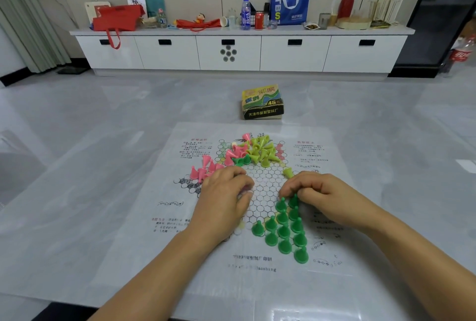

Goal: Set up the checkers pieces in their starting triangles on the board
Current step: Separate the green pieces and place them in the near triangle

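Grey desk (77, 191) carries the paper board (221, 264): green pieces (283, 230) fill its 5 o'clock triangle, the right hand (322, 199) grip pinching one at the inner row, apparently seating it, while the left hand (224, 191) grip is curled, contents indeterminate; unsorted pile (257, 150) waits at 12 o'clock.

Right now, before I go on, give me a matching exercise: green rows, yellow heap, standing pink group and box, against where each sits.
Things:
1 green rows
2 yellow heap
3 pink group
4 box

Places:
a off the board, beyond its far edge
b board's left side, by the left hand
c board's far end
d board's near right, by the right hand

Pairs: 1-d, 2-c, 3-b, 4-a
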A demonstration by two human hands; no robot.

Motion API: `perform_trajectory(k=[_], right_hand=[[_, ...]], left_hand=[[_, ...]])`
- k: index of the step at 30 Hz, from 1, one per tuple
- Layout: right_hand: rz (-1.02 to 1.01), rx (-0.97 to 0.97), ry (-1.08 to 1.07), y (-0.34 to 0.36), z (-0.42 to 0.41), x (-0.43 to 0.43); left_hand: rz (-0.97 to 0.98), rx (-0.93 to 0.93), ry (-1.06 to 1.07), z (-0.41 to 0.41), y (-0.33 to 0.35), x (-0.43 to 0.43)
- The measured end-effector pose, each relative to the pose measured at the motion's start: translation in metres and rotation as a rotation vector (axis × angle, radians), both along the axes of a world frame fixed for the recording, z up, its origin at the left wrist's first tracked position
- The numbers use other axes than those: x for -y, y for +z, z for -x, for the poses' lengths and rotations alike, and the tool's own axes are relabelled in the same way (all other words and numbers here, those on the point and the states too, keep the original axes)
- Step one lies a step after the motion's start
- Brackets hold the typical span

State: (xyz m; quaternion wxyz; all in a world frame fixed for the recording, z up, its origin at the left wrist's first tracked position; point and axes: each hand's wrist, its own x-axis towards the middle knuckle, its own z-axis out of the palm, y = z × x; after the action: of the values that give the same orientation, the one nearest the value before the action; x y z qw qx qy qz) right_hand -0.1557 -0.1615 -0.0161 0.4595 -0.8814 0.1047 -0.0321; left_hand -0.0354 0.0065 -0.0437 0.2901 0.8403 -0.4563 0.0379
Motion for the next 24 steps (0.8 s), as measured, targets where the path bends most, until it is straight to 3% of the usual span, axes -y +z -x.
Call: perform_trajectory(k=[5, 12, 20, 24], right_hand=[[-0.095, 0.034, -0.076, 0.001, 0.003, 0.002], [0.052, 0.127, -0.219, 0.004, 0.001, 0.003], [0.607, 0.131, -0.035, 0.018, -0.071, -0.016], [0.855, 0.075, 0.009, 0.016, -0.105, -0.020]], left_hand=[[-0.017, 0.007, 0.007, -0.001, 0.001, -0.001], [-0.031, 0.046, 0.141, -0.018, 0.003, -0.012], [-0.032, 0.100, 0.253, -0.025, 0.004, -0.013], [-0.024, 0.020, 0.239, -0.028, 0.002, -0.011]])
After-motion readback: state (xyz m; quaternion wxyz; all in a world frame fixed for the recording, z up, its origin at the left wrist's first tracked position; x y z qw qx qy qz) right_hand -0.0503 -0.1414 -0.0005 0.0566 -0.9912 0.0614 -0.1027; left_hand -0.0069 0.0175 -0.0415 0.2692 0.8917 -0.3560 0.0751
